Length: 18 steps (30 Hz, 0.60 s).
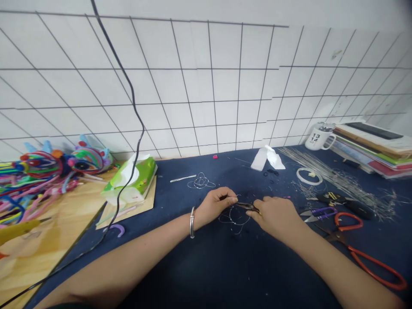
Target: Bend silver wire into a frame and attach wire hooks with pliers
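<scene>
Near the centre, my left hand (pixel 217 206) pinches a thin silver wire piece (pixel 234 222) between thumb and fingertips; a bracelet circles that wrist. My right hand (pixel 274 214) is closed around small pliers (pixel 247 206), whose jaws point left and reach the wire by my left fingertips. Loose loops of the wire hang below the pliers, between both hands. Another tangled wire piece (pixel 201 182) lies on the dark blue cloth (pixel 222 266), beside a thin silver strip (pixel 183 178).
Orange-handled scissors (pixel 375 262), purple snips (pixel 322 213), black-handled pliers (pixel 357 207), a white coil (pixel 309 176) and long wires lie right. A mug (pixel 318 137) and book stack (pixel 370 150) stand behind. Left are a tissue pack (pixel 133 176), a black cable (pixel 131 86) and colourful pipe-cleaner figures (pixel 88 159).
</scene>
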Motion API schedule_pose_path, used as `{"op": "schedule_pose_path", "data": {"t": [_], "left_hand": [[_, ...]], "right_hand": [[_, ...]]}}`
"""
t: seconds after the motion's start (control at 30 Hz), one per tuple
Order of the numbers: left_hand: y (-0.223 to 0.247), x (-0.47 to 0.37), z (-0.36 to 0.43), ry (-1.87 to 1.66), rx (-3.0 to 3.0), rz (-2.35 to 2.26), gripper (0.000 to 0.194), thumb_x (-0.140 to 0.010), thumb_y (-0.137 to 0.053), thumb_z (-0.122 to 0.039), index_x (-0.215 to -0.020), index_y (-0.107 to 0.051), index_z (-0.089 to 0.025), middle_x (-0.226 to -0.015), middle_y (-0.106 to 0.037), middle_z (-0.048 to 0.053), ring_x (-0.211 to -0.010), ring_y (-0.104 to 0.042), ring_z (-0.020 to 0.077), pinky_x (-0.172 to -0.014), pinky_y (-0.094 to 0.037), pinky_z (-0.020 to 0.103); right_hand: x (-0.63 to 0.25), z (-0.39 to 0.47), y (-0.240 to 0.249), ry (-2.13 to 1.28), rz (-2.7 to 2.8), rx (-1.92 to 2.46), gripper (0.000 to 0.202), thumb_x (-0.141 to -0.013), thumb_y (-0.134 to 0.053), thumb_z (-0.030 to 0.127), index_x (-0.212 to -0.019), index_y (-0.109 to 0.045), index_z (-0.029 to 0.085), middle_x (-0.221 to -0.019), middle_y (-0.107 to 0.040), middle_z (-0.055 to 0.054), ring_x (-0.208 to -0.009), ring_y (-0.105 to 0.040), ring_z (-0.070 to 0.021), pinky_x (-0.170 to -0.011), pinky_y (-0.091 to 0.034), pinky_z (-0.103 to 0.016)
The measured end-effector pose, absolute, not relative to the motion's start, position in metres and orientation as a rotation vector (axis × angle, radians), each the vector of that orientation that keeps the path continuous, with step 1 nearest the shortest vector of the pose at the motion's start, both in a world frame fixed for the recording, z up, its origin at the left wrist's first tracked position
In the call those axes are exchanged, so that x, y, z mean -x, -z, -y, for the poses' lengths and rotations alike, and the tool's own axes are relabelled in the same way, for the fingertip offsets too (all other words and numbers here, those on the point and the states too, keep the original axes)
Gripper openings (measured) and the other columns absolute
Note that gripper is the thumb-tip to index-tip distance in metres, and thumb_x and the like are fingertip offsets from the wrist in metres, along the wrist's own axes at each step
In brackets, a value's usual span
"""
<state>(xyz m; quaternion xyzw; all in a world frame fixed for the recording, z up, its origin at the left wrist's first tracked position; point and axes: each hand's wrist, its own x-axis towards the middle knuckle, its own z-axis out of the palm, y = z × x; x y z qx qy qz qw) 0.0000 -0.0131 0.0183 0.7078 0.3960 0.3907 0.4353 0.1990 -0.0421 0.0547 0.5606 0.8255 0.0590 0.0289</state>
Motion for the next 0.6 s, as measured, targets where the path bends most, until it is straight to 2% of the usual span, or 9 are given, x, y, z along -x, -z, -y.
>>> {"op": "schedule_pose_path", "data": {"t": [0.3,0.6], "left_hand": [[-0.0174,-0.0029,0.0109,-0.967,-1.825,-0.961,0.021,-0.079,-0.051,-0.034,-0.075,-0.057,-0.014,-0.064,-0.051,0.000,-0.060,-0.047,0.0095,-0.059,-0.039,0.022],[-0.0173,-0.0004,0.0095,-0.987,-1.915,-0.896,0.019,-0.080,-0.052,-0.031,-0.072,-0.057,-0.014,-0.069,-0.051,0.001,-0.063,-0.048,0.0096,-0.063,-0.040,0.024]], "right_hand": [[-0.1934,0.0494,-0.0570,-0.240,-2.514,-1.784,0.036,-0.081,-0.039,0.049,-0.084,-0.061,0.020,-0.074,-0.058,-0.010,-0.069,-0.057,-0.0229,-0.057,-0.034,-0.030],[-0.1965,0.0459,-0.0528,-0.189,-2.592,-1.708,0.036,-0.083,-0.035,0.049,-0.081,-0.059,0.021,-0.073,-0.060,-0.007,-0.066,-0.057,-0.0220,-0.054,-0.033,-0.029]]}}
